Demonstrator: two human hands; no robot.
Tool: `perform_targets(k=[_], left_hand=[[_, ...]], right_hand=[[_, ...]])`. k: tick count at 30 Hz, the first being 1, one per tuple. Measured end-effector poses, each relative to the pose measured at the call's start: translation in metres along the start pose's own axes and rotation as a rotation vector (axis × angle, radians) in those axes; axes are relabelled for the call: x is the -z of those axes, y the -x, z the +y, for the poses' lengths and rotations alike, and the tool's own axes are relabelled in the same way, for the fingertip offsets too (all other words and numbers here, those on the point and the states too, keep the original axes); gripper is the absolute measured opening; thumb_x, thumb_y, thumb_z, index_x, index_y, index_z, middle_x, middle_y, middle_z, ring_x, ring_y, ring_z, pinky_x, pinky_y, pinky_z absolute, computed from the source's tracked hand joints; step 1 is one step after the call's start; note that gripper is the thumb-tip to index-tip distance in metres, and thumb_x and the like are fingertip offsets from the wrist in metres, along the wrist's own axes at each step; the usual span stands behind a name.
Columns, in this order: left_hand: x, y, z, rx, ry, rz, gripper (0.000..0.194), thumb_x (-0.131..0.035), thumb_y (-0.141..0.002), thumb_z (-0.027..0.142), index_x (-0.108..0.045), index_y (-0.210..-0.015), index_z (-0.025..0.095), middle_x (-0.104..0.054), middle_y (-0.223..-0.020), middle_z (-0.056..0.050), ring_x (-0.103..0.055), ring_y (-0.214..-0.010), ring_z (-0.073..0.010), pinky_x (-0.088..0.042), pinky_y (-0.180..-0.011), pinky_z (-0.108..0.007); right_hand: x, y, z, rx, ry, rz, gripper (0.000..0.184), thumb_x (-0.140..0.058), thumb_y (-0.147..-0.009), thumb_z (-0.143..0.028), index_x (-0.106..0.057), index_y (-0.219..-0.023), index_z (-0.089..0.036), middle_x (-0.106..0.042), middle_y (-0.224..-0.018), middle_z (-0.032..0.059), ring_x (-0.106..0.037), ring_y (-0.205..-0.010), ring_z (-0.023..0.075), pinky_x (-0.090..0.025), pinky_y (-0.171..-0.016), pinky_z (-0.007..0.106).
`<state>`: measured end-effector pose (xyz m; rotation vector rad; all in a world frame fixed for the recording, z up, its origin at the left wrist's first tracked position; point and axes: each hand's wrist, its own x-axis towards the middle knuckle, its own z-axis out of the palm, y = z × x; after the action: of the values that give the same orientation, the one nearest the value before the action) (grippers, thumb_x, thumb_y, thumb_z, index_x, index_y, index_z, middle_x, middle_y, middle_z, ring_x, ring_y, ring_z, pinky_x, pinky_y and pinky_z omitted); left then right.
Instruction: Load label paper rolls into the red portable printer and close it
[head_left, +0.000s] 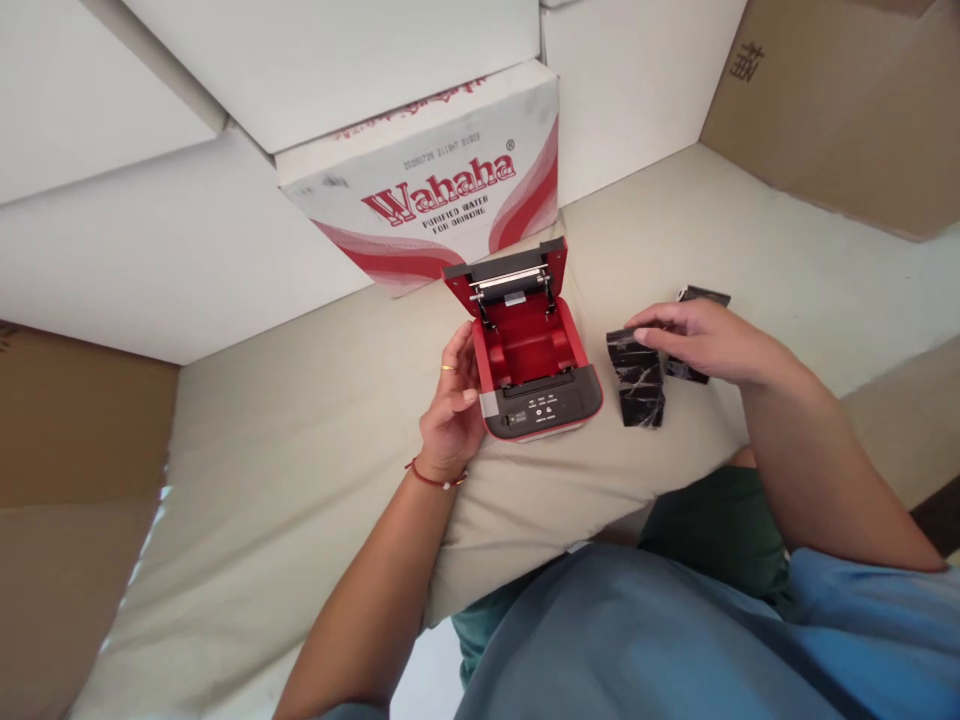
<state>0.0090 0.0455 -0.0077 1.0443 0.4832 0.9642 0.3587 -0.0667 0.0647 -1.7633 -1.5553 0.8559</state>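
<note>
A small red and black printer (529,350) rests on the beige cloth with its lid (506,275) raised. Its red inner compartment shows nothing inside, and a roller runs across the lid. My left hand (454,405) grips the printer's left side, thumb near the front corner. To the right, my right hand (694,335) pinches the top edge of a black marble-patterned strip (637,385) between thumb and fingers. A second black marbled piece (686,372) lies partly hidden under that hand.
Behind the printer stands a Wahaha water carton (450,190), with white boxes (337,60) stacked around it. Brown cardboard boxes stand at the far left (82,500) and upper right (840,110). Beige cloth (300,430) covers the surface.
</note>
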Motion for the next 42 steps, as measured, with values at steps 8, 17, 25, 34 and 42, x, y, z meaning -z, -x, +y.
perform_targets(k=[8, 17, 25, 34, 42], left_hand=[[0.008, 0.003, 0.012, 0.061, -0.031, -0.107, 0.104, -0.099, -0.071, 0.039, -0.059, -0.166, 0.046, -0.047, -0.186, 0.002, -0.038, -0.178, -0.0392, -0.050, -0.139, -0.054], [0.043, -0.008, 0.017, -0.025, -0.295, -0.147, 0.124, -0.115, -0.062, 0.055, -0.054, -0.170, 0.049, -0.061, -0.169, -0.004, -0.066, -0.150, -0.0285, -0.062, -0.121, -0.039], [0.045, -0.008, 0.008, -0.049, -0.351, -0.152, 0.128, -0.109, -0.067, 0.067, -0.043, -0.176, 0.052, -0.040, -0.190, -0.004, -0.038, -0.178, -0.0340, -0.039, -0.146, -0.053], [0.045, -0.012, 0.005, -0.078, -0.415, -0.239, 0.138, -0.105, -0.065, 0.077, -0.036, -0.180, 0.044, -0.047, -0.184, -0.012, -0.041, -0.176, -0.0406, -0.033, -0.148, -0.063], [0.039, -0.014, 0.003, -0.105, -0.392, -0.292, 0.135, -0.104, -0.072, 0.073, -0.031, -0.182, 0.042, -0.046, -0.186, -0.013, -0.042, -0.176, -0.0415, -0.035, -0.147, -0.066]], right_hand=[[-0.036, 0.005, -0.040, -0.049, 0.000, 0.045, 0.067, -0.059, -0.106, -0.071, -0.082, -0.142, -0.019, -0.084, -0.096, 0.0084, -0.066, -0.066, 0.0206, -0.055, -0.070, 0.037], [-0.055, -0.020, -0.058, 0.010, -0.251, -0.194, 0.051, -0.065, -0.103, -0.064, -0.084, -0.116, -0.019, -0.076, -0.077, 0.0019, -0.067, -0.060, 0.0177, -0.051, -0.064, 0.032], [0.022, -0.008, -0.002, -0.170, 0.466, 0.355, 0.051, -0.056, -0.111, -0.032, -0.078, -0.152, -0.012, -0.081, -0.148, 0.0217, -0.075, -0.130, 0.0344, -0.053, -0.119, 0.049], [0.040, -0.019, 0.043, -0.367, 0.765, 0.144, 0.046, -0.062, -0.102, -0.035, -0.081, -0.141, -0.019, -0.082, -0.134, 0.0182, -0.062, -0.132, 0.0447, -0.053, -0.112, 0.057], [0.081, 0.021, 0.005, -0.160, 0.608, -0.137, 0.033, -0.072, -0.102, -0.048, -0.088, -0.122, -0.027, -0.088, -0.117, 0.0111, -0.077, -0.112, 0.0344, -0.056, -0.098, 0.044]])
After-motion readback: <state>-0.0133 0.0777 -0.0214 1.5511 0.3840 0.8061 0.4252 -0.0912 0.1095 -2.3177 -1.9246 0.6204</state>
